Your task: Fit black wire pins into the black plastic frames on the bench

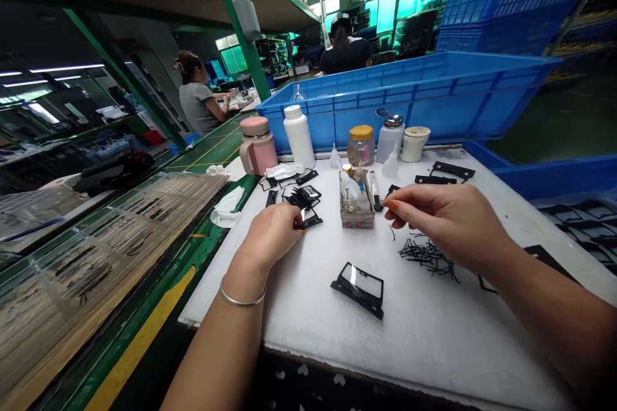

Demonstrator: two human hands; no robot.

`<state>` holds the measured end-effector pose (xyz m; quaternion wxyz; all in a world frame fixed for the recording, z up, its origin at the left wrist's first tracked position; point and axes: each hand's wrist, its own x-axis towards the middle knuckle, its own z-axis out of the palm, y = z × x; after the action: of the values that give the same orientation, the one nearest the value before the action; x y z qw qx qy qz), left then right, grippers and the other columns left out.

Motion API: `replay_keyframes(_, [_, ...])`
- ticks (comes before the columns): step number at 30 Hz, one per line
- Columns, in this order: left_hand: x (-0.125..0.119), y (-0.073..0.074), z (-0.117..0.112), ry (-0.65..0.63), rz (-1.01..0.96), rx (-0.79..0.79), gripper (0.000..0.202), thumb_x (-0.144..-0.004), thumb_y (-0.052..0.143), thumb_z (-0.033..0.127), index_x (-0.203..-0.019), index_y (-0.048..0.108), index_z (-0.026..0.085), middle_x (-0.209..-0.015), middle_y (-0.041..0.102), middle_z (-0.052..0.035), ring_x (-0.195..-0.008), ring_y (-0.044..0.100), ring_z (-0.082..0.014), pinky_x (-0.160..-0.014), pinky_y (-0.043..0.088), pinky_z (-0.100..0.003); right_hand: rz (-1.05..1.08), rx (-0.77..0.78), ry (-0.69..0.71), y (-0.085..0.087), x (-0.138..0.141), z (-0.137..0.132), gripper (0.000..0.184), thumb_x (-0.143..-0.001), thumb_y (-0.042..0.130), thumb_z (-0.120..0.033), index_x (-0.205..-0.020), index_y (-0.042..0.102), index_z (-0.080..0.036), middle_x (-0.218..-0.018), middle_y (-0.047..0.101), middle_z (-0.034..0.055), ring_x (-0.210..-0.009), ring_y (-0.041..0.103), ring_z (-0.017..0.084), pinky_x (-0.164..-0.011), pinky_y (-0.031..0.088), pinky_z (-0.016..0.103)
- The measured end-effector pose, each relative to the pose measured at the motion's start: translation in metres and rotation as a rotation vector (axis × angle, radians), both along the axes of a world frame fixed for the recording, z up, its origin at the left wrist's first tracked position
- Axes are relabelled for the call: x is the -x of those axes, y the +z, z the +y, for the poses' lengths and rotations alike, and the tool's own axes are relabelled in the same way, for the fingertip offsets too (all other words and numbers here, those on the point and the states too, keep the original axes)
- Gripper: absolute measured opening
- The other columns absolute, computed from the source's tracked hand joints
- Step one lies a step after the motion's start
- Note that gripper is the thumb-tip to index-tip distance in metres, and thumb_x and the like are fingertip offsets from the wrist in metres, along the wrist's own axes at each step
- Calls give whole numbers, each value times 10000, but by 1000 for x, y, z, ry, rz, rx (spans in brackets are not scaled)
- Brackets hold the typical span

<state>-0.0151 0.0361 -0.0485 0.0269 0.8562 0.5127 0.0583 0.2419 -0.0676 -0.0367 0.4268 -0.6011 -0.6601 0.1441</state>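
Observation:
My left hand [272,234] rests on the white foam pad [424,327] with its fingers curled round a small black frame piece [311,221] at the edge of a pile of black frames [301,196]. My right hand [446,221] hovers over the pad with fingertips pinched together by a small patterned box [357,205]; what they pinch is too small to make out. A tangle of thin black strips [427,255] lies under the right hand. One black frame with a clear window [359,288] lies alone near the front.
A pink mug [258,144], white bottle [299,136], yellow-lidded jar [360,143] and other small containers stand before a blue crate [434,96]. Clear trays of parts [96,250] lie left. Two people sit at benches behind.

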Motion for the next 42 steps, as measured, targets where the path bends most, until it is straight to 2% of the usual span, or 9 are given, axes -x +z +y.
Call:
replay_keyframes(5, [-2,0,-1,35,18,-30,148,-764,589,121,-769,682,237,-820,665,2,-782,589,-187,-634,343,-269,-50,-10,24,1,1,-3,185,-880,584,-307,-851,750,-230,-701,711,-10,-628,674,174,-552,478,299])
replay_keyframes(14, [-1,-4,4,48,-29,-2,121,-738,657,149,-807,697,240,-825,675,7,-785,598,-177,-627,358,-248,-66,-20,63,1,2,-4,196,-887,573,-297,-860,749,-216,-693,706,-6,-603,655,165,-534,458,292])
replay_keyframes(21, [15,18,-2,90,-256,-154,90,-832,610,181,-808,692,205,-815,667,5,-765,595,-144,-645,391,-229,28,80,131,6,3,-3,184,-877,588,-312,-845,737,-208,-714,700,6,-647,655,172,-590,482,282])
replay_keyframes(23, [14,22,-11,4,-463,-328,87,-860,603,182,-824,682,188,-814,649,-3,-732,581,-129,-650,413,-226,150,195,198,8,5,-3,204,-881,594,-336,-827,727,-190,-742,705,25,-671,660,173,-597,492,270])
replay_keyframes(26, [2,22,-30,-279,-688,-610,46,-880,615,155,-877,658,168,-861,631,-23,-763,580,-123,-693,458,-232,425,370,366,7,6,-2,302,-899,581,-425,-897,718,-155,-827,719,73,-698,675,169,-560,488,240])
replay_keyframes(30, [-23,17,-51,-640,-540,-711,71,-860,643,99,-888,628,163,-864,643,-31,-764,559,-129,-698,459,-259,718,425,500,4,4,-2,409,-871,617,-501,-1017,701,-128,-817,716,100,-668,681,157,-502,463,195])
replay_keyframes(34, [-35,14,-59,-752,-499,-682,90,-872,636,92,-925,617,162,-872,651,-32,-761,552,-126,-684,454,-260,631,391,428,9,-2,-2,341,-828,688,-460,-889,731,-127,-690,690,68,-571,613,111,-499,458,181])
replay_keyframes(38, [-42,11,-59,-718,-630,-590,170,-884,639,111,-1043,612,164,-955,642,-49,-841,572,-136,-749,477,-273,815,142,153,12,-16,4,271,-779,746,-402,-850,728,-141,-686,680,51,-549,596,99,-460,441,169])
replay_keyframes(42, [-68,4,-58,-782,-270,-381,101,-909,533,90,-924,611,152,-906,616,-45,-825,565,-159,-701,487,-266,970,-84,-72,14,-32,9,96,-821,684,-266,-838,692,-172,-729,666,26,-626,647,109,-448,431,147])
